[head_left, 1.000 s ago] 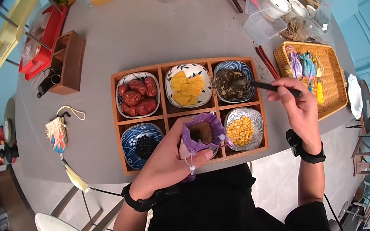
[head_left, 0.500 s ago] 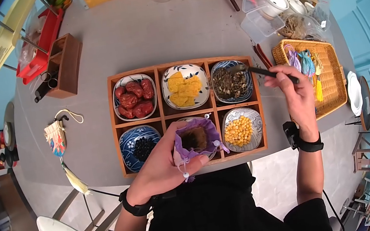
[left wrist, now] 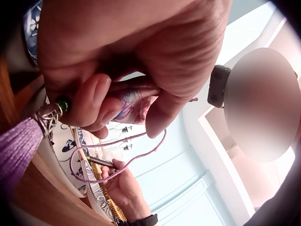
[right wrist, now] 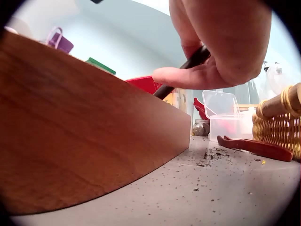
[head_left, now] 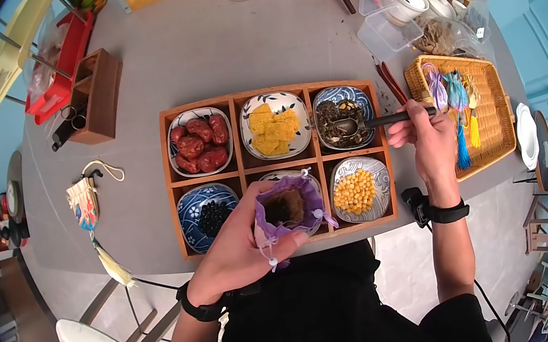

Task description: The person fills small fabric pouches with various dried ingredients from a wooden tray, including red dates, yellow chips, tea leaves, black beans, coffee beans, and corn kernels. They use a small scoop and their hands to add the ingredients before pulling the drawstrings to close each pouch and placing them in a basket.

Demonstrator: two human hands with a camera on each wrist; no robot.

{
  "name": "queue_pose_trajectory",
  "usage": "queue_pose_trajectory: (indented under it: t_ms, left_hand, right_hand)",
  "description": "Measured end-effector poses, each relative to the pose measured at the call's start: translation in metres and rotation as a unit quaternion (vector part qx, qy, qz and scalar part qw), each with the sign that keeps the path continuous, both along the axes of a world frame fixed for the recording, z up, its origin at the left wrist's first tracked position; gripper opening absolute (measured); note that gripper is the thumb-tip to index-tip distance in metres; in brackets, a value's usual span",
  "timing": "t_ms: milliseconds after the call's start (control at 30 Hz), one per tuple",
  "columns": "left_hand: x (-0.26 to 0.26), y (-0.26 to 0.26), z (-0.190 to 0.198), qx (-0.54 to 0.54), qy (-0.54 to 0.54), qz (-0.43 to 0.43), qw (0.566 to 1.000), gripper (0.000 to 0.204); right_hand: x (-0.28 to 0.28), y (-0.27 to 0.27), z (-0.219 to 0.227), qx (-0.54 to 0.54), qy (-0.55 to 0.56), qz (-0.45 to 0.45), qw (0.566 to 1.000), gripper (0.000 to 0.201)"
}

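My left hand (head_left: 232,243) holds a purple drawstring pouch (head_left: 315,202) with its mouth up, over the front middle compartment of a wooden divided box (head_left: 237,141). Brown, dark contents show inside the pouch. A purple tassel (left wrist: 21,143) and a looped cord (left wrist: 157,147) hang from it in the left wrist view. My right hand (head_left: 432,148) grips the black handle of a spoon (head_left: 396,118). The spoon's head lies among dark dried leaves (head_left: 334,138) in a blue-patterned bowl (head_left: 352,94), at the box's back right.
Other bowls hold red dates (head_left: 190,145), yellow pieces (head_left: 274,131), black beans (head_left: 213,219) and corn kernels (head_left: 354,192). A wicker basket (head_left: 492,152) with small pouches stands right, beside reddish-brown tongs (right wrist: 258,148). Leaf crumbs (right wrist: 207,160) lie on the table. A cream pouch (head_left: 84,203) lies left.
The spoon has gone from the back of the leaf bowl down to its middle, its handle now nearly level. My right wrist has turned. My left hand and the pouch have shifted slightly left.
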State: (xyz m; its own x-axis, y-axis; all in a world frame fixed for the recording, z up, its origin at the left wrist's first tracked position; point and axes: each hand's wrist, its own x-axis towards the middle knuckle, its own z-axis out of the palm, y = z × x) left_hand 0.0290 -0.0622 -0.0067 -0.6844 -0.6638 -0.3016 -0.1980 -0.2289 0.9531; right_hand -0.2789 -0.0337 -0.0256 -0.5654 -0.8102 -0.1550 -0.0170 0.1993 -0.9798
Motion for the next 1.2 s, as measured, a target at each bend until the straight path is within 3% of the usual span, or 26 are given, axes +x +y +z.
queue_pose_trajectory:
  t_ms: [267, 433, 800, 933, 1033, 1200]
  left_hand:
    - [0.0, 0.001, -0.003, -0.025, 0.022, 0.03, 0.999, 0.061]
    - [0.003, 0.0, -0.004, -0.022, -0.018, -0.014, 0.999, 0.061]
    - [-0.009, 0.001, 0.0, -0.008, 0.012, 0.002, 1.0, 0.059]
    - [-0.016, -0.002, 0.009, -0.02, -0.018, -0.011, 1.0, 0.06]
    - [-0.018, -0.002, 0.004, -0.015, -0.02, -0.019, 1.0, 0.062]
    - [-0.021, 0.001, 0.0, -0.02, 0.012, -0.017, 1.0, 0.064]
  right_hand:
    - [-0.001, -0.002, -0.009, -0.019, -0.036, -0.013, 0.999, 0.028]
    - [0.001, -0.002, -0.012, -0.018, -0.054, -0.022, 0.998, 0.027]
    - [-0.019, 0.025, 0.017, -0.092, -0.093, -0.09, 0.987, 0.029]
    - [-0.001, 0.039, 0.06, -0.12, -0.062, -0.059, 0.989, 0.029]
    - [0.023, 0.049, 0.082, -0.149, -0.05, 0.02, 0.987, 0.026]
    - [0.056, 0.064, 0.101, -0.159, 0.095, 0.185, 0.965, 0.016]
